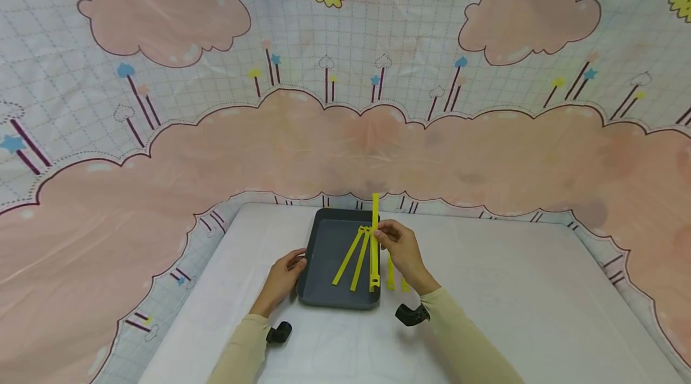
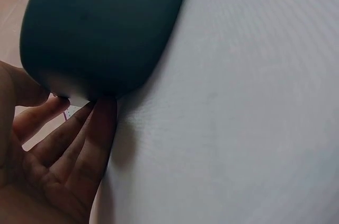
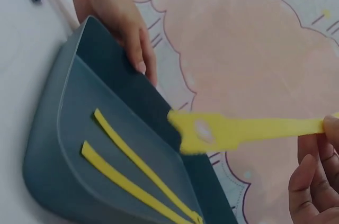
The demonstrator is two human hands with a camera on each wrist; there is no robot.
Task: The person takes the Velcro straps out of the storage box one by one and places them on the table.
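My right hand (image 1: 402,249) pinches a yellow hook-and-loop cable tie (image 3: 270,130) between thumb and fingers, its wide slotted head pointing down in the head view. The strap is held over the right side of a dark grey tray (image 1: 329,295). Inside the tray, yellow cable ties (image 1: 347,257) lie fanned out, one of them partly hidden behind the held strap. At the tray's left side, my left hand (image 1: 285,276) holds the edge, thumb near the rim and fingertips (image 2: 106,105) against the outer wall low by the table.
More yellow cable ties (image 1: 391,276) lie on the white table (image 1: 513,300) right of the tray, partly covered by my right hand. A patterned cloth (image 1: 324,150) with clouds rises behind the table. Each wrist carries a black camera mount (image 1: 412,315).
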